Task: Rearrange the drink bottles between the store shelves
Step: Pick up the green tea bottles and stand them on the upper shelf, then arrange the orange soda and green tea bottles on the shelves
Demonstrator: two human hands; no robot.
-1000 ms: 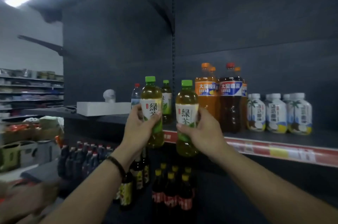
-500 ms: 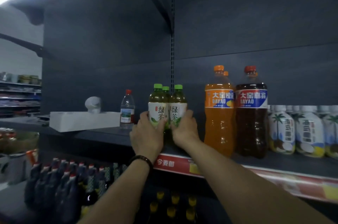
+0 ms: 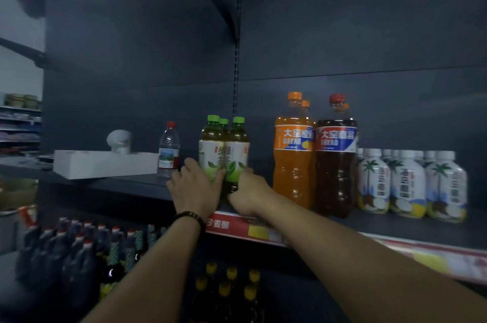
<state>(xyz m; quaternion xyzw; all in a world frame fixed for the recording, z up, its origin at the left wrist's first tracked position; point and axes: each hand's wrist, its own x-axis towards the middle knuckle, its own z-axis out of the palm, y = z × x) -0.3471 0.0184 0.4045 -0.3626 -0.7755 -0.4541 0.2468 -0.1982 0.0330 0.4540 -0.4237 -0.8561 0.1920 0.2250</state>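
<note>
We set two teas on the shelf (image 3: pixel 131 185).
Left hand (image 3: pixel 196 188) holds the left tea (image 3: pixel 212 148), right hand (image 3: pixel 247 194) the right tea (image 3: pixel 237 154), upright beside the orange soda (image 3: pixel 293 154).

tea bottles (image 3: pixel 224 154) on shelf (image 3: pixel 395 225), left of soda bottles (image 3: pixel 313 159)

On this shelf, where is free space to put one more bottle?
Bare shelf lies between the green tea bottles and the orange soda bottle. From there rightward, soda and coconut drink bottles stand packed.
</note>
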